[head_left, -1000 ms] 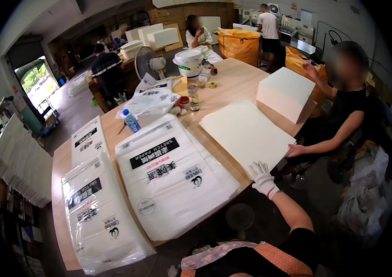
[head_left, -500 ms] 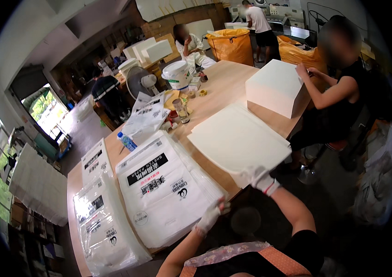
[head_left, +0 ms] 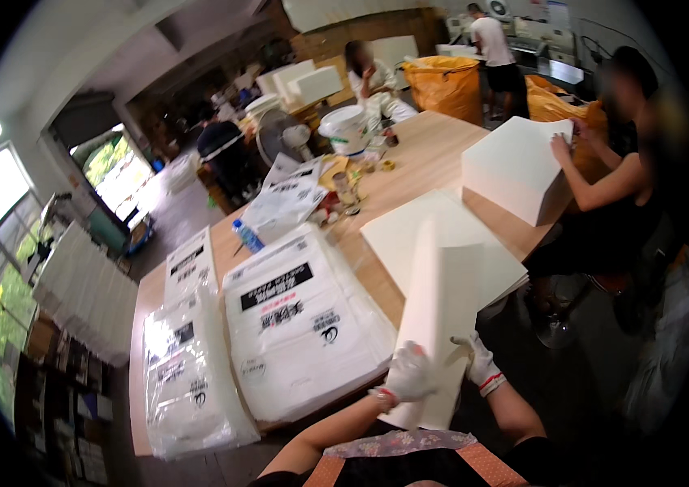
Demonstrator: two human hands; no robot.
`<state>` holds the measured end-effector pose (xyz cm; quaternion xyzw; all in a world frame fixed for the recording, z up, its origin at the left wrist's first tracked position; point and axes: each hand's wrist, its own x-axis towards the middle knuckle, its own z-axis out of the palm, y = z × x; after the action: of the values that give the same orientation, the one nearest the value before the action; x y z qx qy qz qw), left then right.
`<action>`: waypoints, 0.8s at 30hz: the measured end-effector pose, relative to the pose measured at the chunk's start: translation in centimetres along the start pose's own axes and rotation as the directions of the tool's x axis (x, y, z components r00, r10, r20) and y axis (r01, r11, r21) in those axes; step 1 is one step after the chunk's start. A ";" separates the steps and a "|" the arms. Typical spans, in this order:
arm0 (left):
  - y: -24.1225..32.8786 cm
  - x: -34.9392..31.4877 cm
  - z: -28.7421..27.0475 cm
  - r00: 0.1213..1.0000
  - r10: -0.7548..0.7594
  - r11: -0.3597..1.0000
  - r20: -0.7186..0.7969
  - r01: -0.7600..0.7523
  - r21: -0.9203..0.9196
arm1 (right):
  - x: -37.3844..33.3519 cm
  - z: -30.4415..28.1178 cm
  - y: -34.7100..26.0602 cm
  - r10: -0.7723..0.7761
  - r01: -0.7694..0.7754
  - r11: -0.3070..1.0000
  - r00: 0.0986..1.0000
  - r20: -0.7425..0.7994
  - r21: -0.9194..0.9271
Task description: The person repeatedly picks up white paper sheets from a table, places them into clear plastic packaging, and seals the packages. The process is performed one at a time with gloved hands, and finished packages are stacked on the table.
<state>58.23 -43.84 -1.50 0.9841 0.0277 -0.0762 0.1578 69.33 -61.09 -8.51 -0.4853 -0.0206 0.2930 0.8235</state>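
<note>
A bundle of white paper sheets (head_left: 424, 304) stands bent and curled upward in front of my body, its top blurred by motion. My left hand (head_left: 411, 373), in a white glove, is closed on the lower left side of the bundle. On the opposite edge, my right hand (head_left: 480, 364), also gloved, grips the sheets with the thumb showing. Behind the bundle, a flat stack of white paper (head_left: 397, 231) lies at the table's edge. Left of my hands sits a pile of printed plastic bags (head_left: 304, 341).
Wrapped packs in clear plastic (head_left: 190, 381) lie on the wooden table (head_left: 434, 138)'s left side. A tall white paper stack (head_left: 507, 166) stands at the right, with a co-worker (head_left: 612, 162) touching it. A bottle (head_left: 247, 235), glass jar (head_left: 347, 191) and white bucket (head_left: 346, 130) stand farther back.
Both hands came together: the left moved right from the bag pile onto the paper, the right stayed at its edge. Sheets formerly flat now rise curled between them. The view shifted slightly.
</note>
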 end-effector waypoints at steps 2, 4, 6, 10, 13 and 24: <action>3.3 -1.2 -1.7 0.988 -0.003 0.991 0.156 -0.018 0.129 | 0.9 0.5 3.2 -0.101 0.082 0.951 0.994 -0.048 -0.297; 1.6 -2.5 -1.2 0.972 0.108 0.991 0.210 -0.121 0.050 | -1.6 5.7 1.2 -0.206 0.007 0.733 0.955 -0.212 -0.680; -4.5 -2.7 -2.1 0.921 0.264 0.515 0.288 0.118 -0.849 | -1.4 4.5 1.6 -0.352 0.105 0.678 0.915 -0.197 -0.727; -20.0 -10.5 -2.7 0.854 -0.467 0.847 -0.230 0.356 -0.395 | -1.9 2.3 1.9 -0.406 0.220 0.744 0.898 -0.167 -0.631; -23.7 -14.2 -2.7 0.818 -0.456 0.885 -0.350 0.457 -0.086 | -4.9 5.6 -1.7 -0.434 0.291 0.680 0.900 -0.049 -0.673; -31.2 -2.5 -6.6 0.969 -0.206 0.064 0.137 0.153 -0.986 | -13.6 15.2 -3.8 0.039 0.547 -0.423 0.807 0.589 -0.722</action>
<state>54.29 -12.24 -4.46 0.6094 0.1955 -0.0370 0.7675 55.01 -57.26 6.00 -0.8498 -0.5182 0.0130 0.0953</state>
